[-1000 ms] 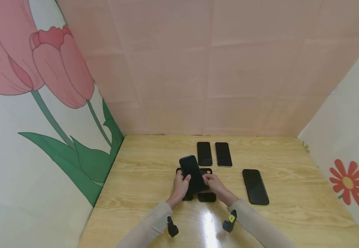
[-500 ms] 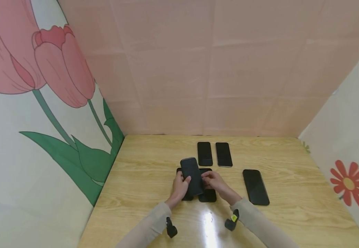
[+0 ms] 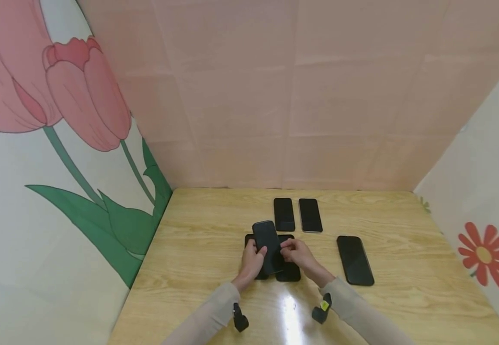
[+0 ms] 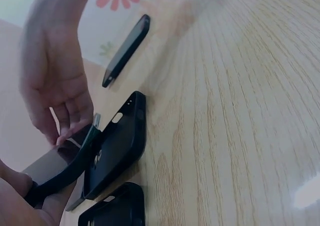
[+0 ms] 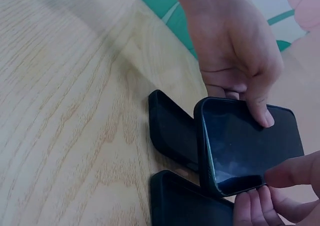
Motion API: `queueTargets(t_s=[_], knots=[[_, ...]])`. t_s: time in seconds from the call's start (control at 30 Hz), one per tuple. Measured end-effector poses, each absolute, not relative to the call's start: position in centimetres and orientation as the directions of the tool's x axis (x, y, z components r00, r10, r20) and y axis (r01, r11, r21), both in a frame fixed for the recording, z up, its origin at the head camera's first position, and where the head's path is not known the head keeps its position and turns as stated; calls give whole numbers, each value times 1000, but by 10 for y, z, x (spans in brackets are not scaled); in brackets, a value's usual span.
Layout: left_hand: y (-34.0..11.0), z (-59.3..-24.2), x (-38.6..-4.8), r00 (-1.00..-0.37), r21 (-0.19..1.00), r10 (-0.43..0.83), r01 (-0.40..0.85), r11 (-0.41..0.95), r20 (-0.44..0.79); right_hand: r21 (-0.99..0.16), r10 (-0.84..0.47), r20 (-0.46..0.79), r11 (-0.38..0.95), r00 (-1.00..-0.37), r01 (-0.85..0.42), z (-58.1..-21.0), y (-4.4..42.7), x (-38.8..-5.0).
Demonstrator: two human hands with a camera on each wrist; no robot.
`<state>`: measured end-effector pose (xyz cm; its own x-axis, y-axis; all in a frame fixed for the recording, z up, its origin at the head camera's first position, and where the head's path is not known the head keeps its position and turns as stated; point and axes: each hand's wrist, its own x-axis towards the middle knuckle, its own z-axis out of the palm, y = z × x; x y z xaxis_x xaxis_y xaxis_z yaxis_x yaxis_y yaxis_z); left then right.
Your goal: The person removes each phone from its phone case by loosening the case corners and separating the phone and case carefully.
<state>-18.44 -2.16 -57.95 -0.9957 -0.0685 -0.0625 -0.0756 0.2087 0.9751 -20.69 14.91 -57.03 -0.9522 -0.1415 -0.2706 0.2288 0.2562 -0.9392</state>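
Above the table my left hand (image 3: 251,263) holds a dark phone (image 3: 268,242), its thumb lying on the screen. A black phone case (image 5: 202,146) surrounds the phone; in the right wrist view the phone (image 5: 245,143) sits tilted in it, with a gap at one end. My right hand (image 3: 301,256) pinches the case's long edge between thumb and fingers. In the left wrist view the case rim (image 4: 75,168) bows outward. Beneath, two black phone cases lie hollow side up, one on the right (image 3: 289,274) and one on the left (image 3: 261,275), both partly hidden.
Two black phones, one (image 3: 284,214) beside the other (image 3: 311,215), lie at the back of the wooden table (image 3: 206,225). A larger black phone (image 3: 356,261) lies to the right. A pink wall (image 3: 241,105) closes the back, flowered walls the sides.
The held phone has come down slightly and turned a little more upright in the head view. My right hand's fingers have shifted along its right edge. The phones on the table stay put.
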Motion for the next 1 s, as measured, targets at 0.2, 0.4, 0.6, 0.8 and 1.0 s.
queueTargets(t_s=[0.2,0.4,0.6,0.8,1.0], knots=[[-22,-582,-184,-994,966,-96,-69,248,-47,-930,-154,-301,265,-941,254,-569,147,-207],[-19,-581,-186,-994,966,-91,-88,244,-68,-923,-144,-317,274,-937,271,-564,147,-209],[-18,-579,-186,-991,973,-100,-105,207,-85,-927,-164,-322,253,-932,276,-560,151,-211],[-17,-579,-187,-991,976,-103,-104,193,-85,-924,-176,-327,266,-929,275,-559,154,-214],[-18,-579,-188,-991,975,-104,-100,197,-81,-918,-234,-314,323,-920,231,-559,156,-214]])
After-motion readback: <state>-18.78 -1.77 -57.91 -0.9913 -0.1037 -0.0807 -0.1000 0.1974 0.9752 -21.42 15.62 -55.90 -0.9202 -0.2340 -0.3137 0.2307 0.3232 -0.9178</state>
